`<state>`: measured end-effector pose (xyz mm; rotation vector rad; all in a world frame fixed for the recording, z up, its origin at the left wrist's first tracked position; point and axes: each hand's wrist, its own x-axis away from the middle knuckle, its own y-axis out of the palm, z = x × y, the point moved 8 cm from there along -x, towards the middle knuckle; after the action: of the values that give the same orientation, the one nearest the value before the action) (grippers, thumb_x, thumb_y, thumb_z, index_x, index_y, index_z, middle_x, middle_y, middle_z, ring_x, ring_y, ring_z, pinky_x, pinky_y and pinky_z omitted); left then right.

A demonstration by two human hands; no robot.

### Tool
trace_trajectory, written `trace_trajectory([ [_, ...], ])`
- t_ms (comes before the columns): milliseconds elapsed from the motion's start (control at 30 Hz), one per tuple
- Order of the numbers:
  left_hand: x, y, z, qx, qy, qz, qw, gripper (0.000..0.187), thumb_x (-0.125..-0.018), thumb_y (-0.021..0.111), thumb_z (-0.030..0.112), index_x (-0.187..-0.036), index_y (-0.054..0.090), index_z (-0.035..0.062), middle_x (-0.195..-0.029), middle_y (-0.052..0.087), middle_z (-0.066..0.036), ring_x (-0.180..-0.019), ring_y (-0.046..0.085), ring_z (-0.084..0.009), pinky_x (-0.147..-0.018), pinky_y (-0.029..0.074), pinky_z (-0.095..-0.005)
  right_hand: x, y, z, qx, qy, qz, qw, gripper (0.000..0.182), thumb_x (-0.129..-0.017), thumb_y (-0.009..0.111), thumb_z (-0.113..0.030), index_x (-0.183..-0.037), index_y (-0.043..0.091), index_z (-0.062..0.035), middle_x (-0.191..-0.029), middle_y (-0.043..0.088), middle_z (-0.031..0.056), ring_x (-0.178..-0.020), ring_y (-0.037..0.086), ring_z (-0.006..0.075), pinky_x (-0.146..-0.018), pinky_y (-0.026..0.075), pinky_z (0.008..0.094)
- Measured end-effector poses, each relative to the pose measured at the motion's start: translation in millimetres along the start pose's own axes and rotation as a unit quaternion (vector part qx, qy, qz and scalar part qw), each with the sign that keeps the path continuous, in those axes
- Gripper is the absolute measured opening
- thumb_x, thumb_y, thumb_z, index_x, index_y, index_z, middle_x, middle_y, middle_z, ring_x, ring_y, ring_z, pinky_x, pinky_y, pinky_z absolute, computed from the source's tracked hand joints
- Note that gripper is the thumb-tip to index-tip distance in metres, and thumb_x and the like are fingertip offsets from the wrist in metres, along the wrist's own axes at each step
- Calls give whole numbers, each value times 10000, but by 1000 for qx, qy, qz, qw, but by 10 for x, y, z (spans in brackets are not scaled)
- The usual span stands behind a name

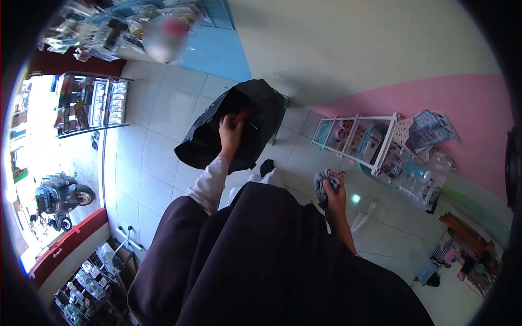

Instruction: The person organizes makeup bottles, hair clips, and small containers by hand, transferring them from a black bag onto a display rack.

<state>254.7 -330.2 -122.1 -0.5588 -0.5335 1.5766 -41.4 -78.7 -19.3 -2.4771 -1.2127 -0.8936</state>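
A large black plastic bag stands with its mouth wide open in front of me. My left hand reaches into that mouth with curled fingers. Against the fingertips is a small dark red item, too dim to name. Lower on the right, my right hand is closed around a crumpled grey cloth. The bag's shadow hides what lies deeper inside it.
To the right, a white rack with baskets stands against the pink wall. A display rack is near the doorway, with a parked motorbike outside. A white stand's foot rests on the tiles at left.
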Motion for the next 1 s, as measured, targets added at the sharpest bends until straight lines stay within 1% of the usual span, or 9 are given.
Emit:
trace_trajectory([
  [100, 312, -478, 306, 167, -98, 18, 981, 227, -803, 666, 146, -960, 543, 38, -785, 557, -62, -658, 537, -136, -630, 445, -268, 127, 7, -149, -15, -31, -41, 999, 296, -865, 603, -99, -1150, 532, -63, -1086, 554, 60, -997, 539, 145, -866, 434, 261],
  [200, 555, -722, 892, 310, -49, 23, 949, 178, -857, 620, 119, -960, 508, 28, -798, 549, -21, -660, 499, -68, -593, 412, -217, 273, -115, -489, -25, -92, -68, 993, 300, -866, 600, -94, -1156, 526, -70, -1070, 553, 59, -978, 548, 145, -849, 444, 261],
  [333, 1192, -457, 2375, 407, -12, -164, 898, 145, -892, 558, 66, -980, 448, 32, -847, 544, -27, -745, 532, -74, -630, 457, -220, 731, -334, -1356, 8, -264, -89, 960, 297, -859, 610, -78, -1145, 529, -60, -1050, 548, 54, -958, 550, 138, -820, 450, 266],
  [400, 1725, -88, 3034, 451, -41, -290, 843, 144, -907, 528, 61, -1003, 424, 33, -915, 537, -47, -830, 556, -102, -712, 507, -260, 1076, -466, -1794, 147, -469, -58, 869, 302, -827, 638, -60, -1116, 550, -60, -1044, 554, 83, -953, 565, 181, -811, 451, 285],
  [467, 2275, 268, 3487, 515, -48, -378, 768, 91, -915, 513, 78, -971, 444, 59, -912, 548, -43, -820, 573, -110, -691, 508, -261, 1448, -592, -1961, 281, -571, -33, 771, 370, -747, 692, -83, -1098, 577, -108, -1024, 539, 157, -974, 560, 308, -809, 461, 367],
  [633, 3196, 829, 4139, 534, -77, -459, 706, 59, -912, 495, 60, -892, 453, 96, -1060, 556, -46, -1006, 567, -179, -878, 502, -385, 1591, -2116, -1840, 299, -541, 197, 761, 349, -751, 679, -80, -1086, 588, -117, -1006, 558, 156, -935, 561, 342, -779, 473, 395],
  [733, 3641, 1146, 4301, 498, -88, -492, 709, 65, -910, 490, 46, -884, 456, 95, -1068, 558, -51, -987, 576, -177, -876, 504, -372, 1931, -2790, -1778, 229, -546, 289, 752, 331, -763, 664, -79, -1085, 590, -112, -977, 577, 153, -923, 564, 335, -777, 476, 396],
  [800, 3939, 1286, 4484, 476, -51, -546, 687, 58, -908, 496, 39, -890, 463, 82, -1057, 559, -43, -963, 574, -159, -869, 498, -342, 2210, -2639, -1731, 318, -591, 209, 711, 301, -763, 652, -84, -1056, 600, -127, -983, 587, 146, -912, 576, 315, -778, 482, 396],
  [1000, 4402, 1599, 4568, 363, -30, -630, 686, 184, -900, 501, 7, -1083, 501, 26, -1102, 562, -65, -1013, 557, -146, -855, 471, -287, 1860, -3638, -1343, 278, -455, 277, 800, 329, -747, 656, -116, -1071, 598, -125, -1040, 605, 116, -938, 572, 314, -792, 483, 391],
])
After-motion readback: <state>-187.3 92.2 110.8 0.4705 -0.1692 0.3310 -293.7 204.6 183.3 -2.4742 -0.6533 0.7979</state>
